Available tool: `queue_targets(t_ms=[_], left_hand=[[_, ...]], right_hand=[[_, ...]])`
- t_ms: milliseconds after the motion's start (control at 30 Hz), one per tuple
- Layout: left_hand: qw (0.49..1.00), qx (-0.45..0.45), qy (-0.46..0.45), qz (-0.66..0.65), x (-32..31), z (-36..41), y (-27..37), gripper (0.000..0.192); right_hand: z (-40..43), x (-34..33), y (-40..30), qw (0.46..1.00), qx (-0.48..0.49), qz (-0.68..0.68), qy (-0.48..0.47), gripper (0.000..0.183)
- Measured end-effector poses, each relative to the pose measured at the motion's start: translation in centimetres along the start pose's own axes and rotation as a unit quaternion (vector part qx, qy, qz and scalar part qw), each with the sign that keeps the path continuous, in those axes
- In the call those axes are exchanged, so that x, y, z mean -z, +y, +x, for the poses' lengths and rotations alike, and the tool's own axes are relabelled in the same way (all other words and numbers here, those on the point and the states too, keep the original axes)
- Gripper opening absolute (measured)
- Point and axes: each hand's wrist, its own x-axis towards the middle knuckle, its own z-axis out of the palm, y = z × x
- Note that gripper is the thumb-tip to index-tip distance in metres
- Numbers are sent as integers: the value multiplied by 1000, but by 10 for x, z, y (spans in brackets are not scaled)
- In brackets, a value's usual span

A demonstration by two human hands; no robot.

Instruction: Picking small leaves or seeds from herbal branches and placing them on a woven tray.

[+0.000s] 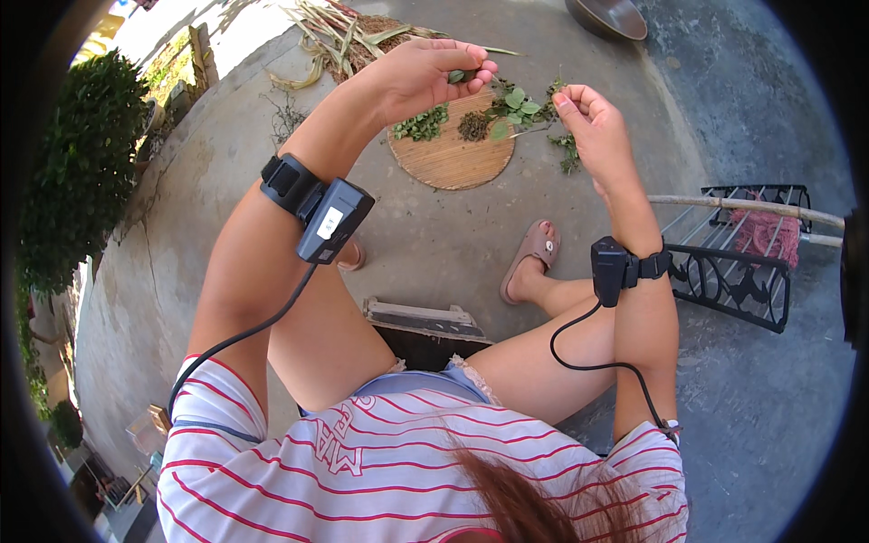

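Observation:
My left hand (431,76) is closed around a few green leaves (461,75), above the far edge of a round wooden board (451,166). To the right, my right hand (597,129) pinches a leafy plant sprig (558,86) between thumb and fingers. On the board lie a pile of small green leaves (422,123) at the left and a small heap of brownish plant bits (474,126) near the middle. Larger green leaves on stems (519,105) show between the hands, over the board's right side; whether they hang or rest there I cannot tell.
Dry stalks (346,41) lie beyond the board, and dry roots or twigs (288,119) lie left of it. A brown basin (607,19) stands at the far right. A metal rack (733,254) with a pink cloth (767,231) is near my right forearm. Cables run along both arms.

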Motion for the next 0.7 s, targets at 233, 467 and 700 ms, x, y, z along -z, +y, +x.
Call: queue_targets(t_ms=[233, 467, 700], left_hand=[[995, 28, 48, 87, -5, 10, -9, 25], [981, 62, 82, 167, -8, 17, -22, 24], [970, 70, 112, 203, 0, 31, -33, 28]], right_hand=[[4, -2, -2, 1000, -11, 4, 5, 14], [15, -4, 6, 999, 12, -23, 45, 18], [22, -18, 10, 992, 57, -107, 44, 20]])
